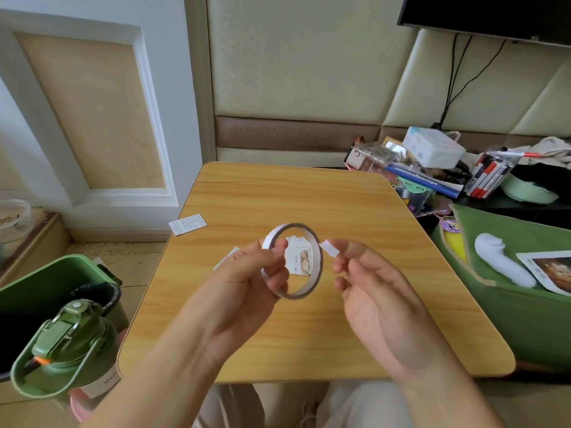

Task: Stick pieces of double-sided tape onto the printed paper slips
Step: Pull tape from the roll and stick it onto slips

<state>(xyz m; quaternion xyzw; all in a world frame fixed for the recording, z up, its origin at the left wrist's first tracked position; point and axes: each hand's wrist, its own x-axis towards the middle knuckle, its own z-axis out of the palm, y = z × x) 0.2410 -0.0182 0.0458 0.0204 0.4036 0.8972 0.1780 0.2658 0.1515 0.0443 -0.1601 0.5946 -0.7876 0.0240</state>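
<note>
Two bare forearms are reaching up from the bottom edge of the frame and meeting over the middle of a wooden counter [309, 199]. The left hand [247, 282] is raised with its palm turned inward, its thumb and curled fingers closing on the left side of a tape roll [304, 257], holding it upright above the counter so the ring is facing the camera. The roll is a thin hoop with a white outer band and a grey inner face, almost used up.

The right hand [370, 291] is hovering just right of the roll, palm facing left. Its thumb and forefinger are pinching a tape piece [328, 248], a small white rectangle sticking up and to the left from the fingertips, close to the roll's rim but apart from it. The other fingers are loosely curled.

Seen through the hoop, a paper slip [301, 257] with a small printed picture is lying flat on the counter. Another printed slip [188, 224], covered in fine text, is lying at the counter's left edge, partly overhanging it. A narrow white strip [227, 257] is lying just left of the left hand.

The counter is smooth, yellow-brown, wood-grained, with rounded corners.
</note>
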